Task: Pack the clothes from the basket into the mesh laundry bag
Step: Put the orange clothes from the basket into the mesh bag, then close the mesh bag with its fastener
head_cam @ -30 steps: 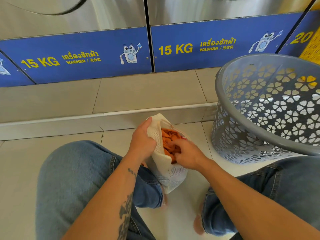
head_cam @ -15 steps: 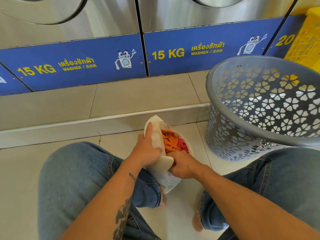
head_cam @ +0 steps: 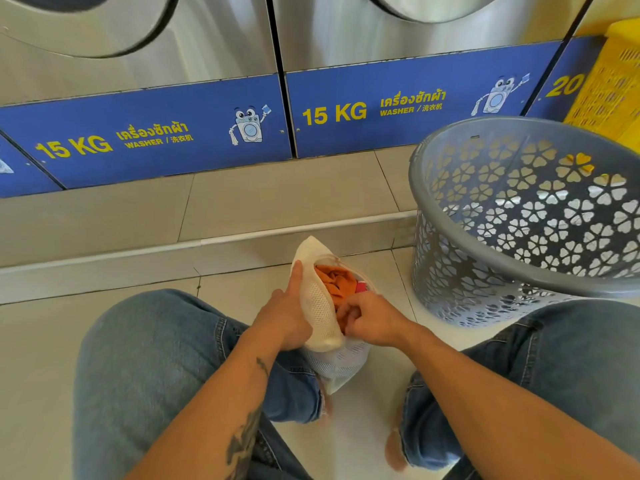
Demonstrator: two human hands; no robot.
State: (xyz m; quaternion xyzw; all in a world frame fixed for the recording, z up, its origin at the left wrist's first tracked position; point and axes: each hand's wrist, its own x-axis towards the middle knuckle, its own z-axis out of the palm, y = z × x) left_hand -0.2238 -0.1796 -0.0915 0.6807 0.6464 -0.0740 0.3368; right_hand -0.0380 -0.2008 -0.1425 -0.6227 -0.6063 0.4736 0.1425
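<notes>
- Mesh laundry bag (head_cam: pixel 320 306) sits on the floor between my knees, just left of the grey basket (head_cam: pixel 526 216).
- My left hand (head_cam: pixel 284 318) grips the bag's left wall, forefinger laid up along the mesh. I read that as a brace, keeping the mouth propped open and the bag from slumping.
- My right hand (head_cam: pixel 372 317) is at the near edge of the mouth, fingers curled tight. It's pinching either the rim or the orange clothes (head_cam: pixel 337 280); can't tell which.
- Orange cloth plus a bit of red show inside, bulging at the opening.
- Bag's long axis runs from me toward the washers (head_cam: pixel 214 46); mouth faces up and slightly right.
- Basket interior, as far as visible, shows no clothes, so I judge packing nearly done; closing the bag looks like the next step.
</notes>
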